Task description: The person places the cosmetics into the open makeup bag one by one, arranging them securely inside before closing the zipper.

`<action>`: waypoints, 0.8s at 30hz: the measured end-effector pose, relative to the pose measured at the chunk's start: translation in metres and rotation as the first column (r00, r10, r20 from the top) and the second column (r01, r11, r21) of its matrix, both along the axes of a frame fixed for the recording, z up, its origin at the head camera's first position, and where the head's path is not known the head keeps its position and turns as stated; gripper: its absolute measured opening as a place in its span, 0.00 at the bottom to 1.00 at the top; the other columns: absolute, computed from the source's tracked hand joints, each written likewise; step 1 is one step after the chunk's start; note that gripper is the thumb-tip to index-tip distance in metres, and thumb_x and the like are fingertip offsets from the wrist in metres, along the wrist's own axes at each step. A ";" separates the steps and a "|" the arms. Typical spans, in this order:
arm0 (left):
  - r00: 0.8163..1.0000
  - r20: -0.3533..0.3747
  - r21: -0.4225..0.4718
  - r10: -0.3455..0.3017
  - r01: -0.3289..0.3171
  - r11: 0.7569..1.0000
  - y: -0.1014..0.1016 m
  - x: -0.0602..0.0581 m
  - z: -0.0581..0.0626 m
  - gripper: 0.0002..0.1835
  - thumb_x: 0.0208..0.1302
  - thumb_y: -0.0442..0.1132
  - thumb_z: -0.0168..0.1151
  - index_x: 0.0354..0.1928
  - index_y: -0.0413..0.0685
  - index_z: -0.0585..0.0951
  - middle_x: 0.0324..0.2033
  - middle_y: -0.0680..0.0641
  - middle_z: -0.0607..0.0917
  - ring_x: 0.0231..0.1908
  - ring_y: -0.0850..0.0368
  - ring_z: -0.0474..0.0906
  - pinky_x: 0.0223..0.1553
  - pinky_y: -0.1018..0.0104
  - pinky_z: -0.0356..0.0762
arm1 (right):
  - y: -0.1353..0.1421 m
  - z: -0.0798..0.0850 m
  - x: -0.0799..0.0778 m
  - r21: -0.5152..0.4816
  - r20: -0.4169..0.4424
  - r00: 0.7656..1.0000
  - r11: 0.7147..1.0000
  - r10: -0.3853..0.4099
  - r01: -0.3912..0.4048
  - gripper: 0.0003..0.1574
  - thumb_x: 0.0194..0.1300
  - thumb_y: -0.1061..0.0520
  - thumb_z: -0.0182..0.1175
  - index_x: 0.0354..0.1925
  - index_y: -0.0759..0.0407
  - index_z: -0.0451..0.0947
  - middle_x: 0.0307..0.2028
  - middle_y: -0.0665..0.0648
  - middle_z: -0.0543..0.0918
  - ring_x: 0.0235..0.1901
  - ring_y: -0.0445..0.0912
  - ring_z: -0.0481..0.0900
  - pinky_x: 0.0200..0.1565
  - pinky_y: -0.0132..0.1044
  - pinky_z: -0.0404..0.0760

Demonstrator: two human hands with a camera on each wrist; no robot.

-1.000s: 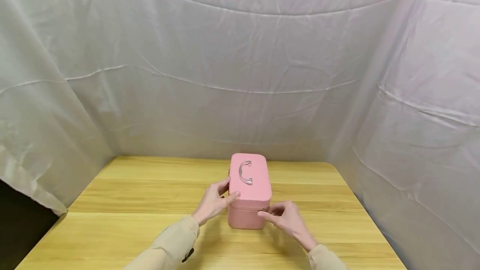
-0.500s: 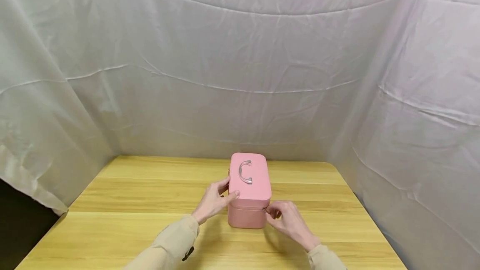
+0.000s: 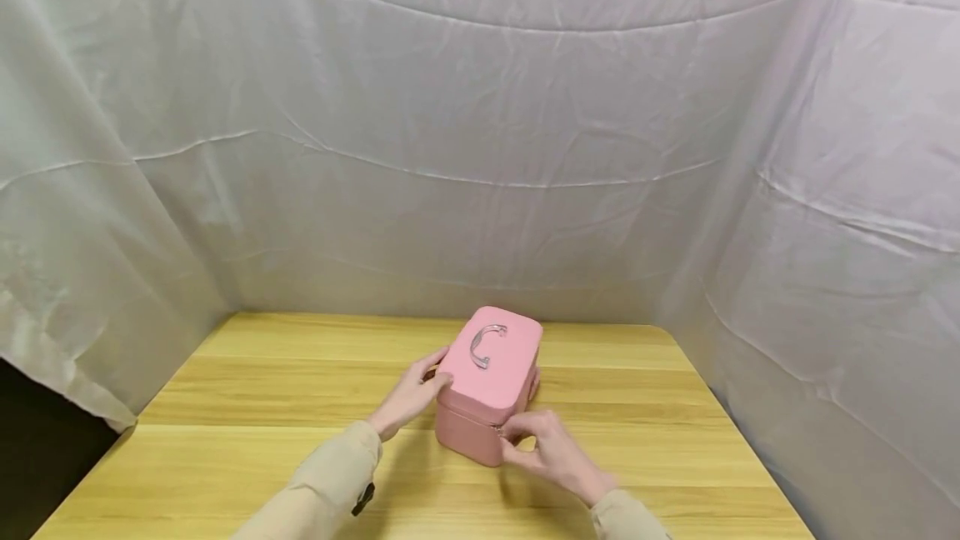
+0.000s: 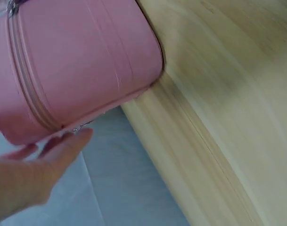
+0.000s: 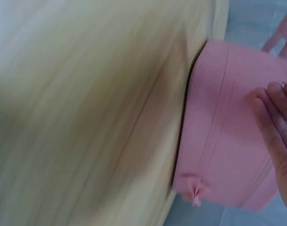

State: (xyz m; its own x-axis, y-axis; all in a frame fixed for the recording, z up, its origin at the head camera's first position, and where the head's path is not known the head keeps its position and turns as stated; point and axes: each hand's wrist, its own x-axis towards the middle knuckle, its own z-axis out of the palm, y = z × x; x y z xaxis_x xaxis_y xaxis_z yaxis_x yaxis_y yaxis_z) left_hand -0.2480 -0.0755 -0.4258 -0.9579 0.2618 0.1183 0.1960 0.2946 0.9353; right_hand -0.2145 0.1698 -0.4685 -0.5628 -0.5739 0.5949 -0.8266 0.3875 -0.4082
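Observation:
A pink vanity case (image 3: 495, 357) with a silver handle (image 3: 483, 346) on its lid stands on the wooden table, lid down and turned at an angle. At its left side my left hand (image 3: 408, 398) rests with fingers spread along the flank and the thumb at the lid's edge. My right hand (image 3: 551, 450) is at the near right corner, thumb and forefinger pinching the zipper pull (image 3: 498, 429). In the left wrist view the zipper track (image 4: 28, 77) runs round the case. The right wrist view shows my right fingers (image 5: 270, 127) along the case's side.
The wooden table (image 3: 300, 407) has a grey-white cloth (image 3: 480, 148) hung behind it and at both sides. A small pink bow (image 5: 195, 188) sits on the case's side in the right wrist view. A dark area (image 3: 45, 448) lies beyond the table's left edge.
The case has turned, its near end swinging left and the far end right. Both hands moved left with it. My right fingers went from the zipper at the front to its corner.

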 end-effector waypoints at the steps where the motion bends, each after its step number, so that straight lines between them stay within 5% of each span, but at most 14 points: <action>1: 1.000 -0.016 -0.020 0.017 -0.017 1.000 0.000 0.001 0.001 0.34 0.71 0.41 0.58 0.73 0.33 0.63 0.69 0.29 0.71 0.68 0.33 0.70 0.69 0.42 0.70 | -0.004 0.000 0.001 0.001 -0.017 1.000 1.000 -0.002 0.002 0.10 0.51 0.70 0.65 0.27 0.56 0.79 0.24 0.49 0.85 0.28 0.30 0.79 0.32 0.27 0.85; 5: 0.997 -0.058 -0.076 0.058 -0.062 0.995 0.002 0.002 0.001 0.42 0.67 0.48 0.65 0.74 0.33 0.61 0.70 0.29 0.68 0.70 0.32 0.65 0.73 0.38 0.63 | -0.021 -0.001 0.004 0.023 -0.014 0.999 0.999 -0.031 0.031 0.11 0.52 0.69 0.63 0.27 0.54 0.75 0.24 0.48 0.82 0.29 0.30 0.78 0.33 0.26 0.83; 14: 0.994 -0.011 -0.069 0.112 -0.112 0.991 -0.002 0.003 -0.002 0.47 0.63 0.50 0.68 0.75 0.32 0.58 0.72 0.28 0.66 0.71 0.31 0.64 0.73 0.37 0.60 | -0.039 0.002 0.012 0.017 0.088 0.989 0.993 -0.117 0.116 0.11 0.56 0.68 0.60 0.28 0.53 0.73 0.23 0.47 0.80 0.26 0.28 0.73 0.28 0.24 0.80; 24: 0.997 -0.005 -0.084 0.080 -0.080 0.993 -0.003 0.002 0.000 0.46 0.65 0.50 0.66 0.75 0.32 0.57 0.73 0.28 0.64 0.72 0.30 0.61 0.74 0.36 0.59 | -0.024 0.001 0.008 0.090 -0.189 0.973 0.984 -0.132 0.151 0.13 0.48 0.68 0.63 0.27 0.52 0.71 0.21 0.45 0.75 0.23 0.32 0.70 0.28 0.12 0.67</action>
State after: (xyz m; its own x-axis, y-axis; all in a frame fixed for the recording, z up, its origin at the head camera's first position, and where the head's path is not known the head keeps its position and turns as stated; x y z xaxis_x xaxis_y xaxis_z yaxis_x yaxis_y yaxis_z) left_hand -0.2463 -0.0781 -0.4257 -0.9760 0.1931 0.1004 0.1698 0.3874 0.9061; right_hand -0.2067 0.1454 -0.4674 -0.5304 -0.5599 0.6366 -0.8171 0.5378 -0.2078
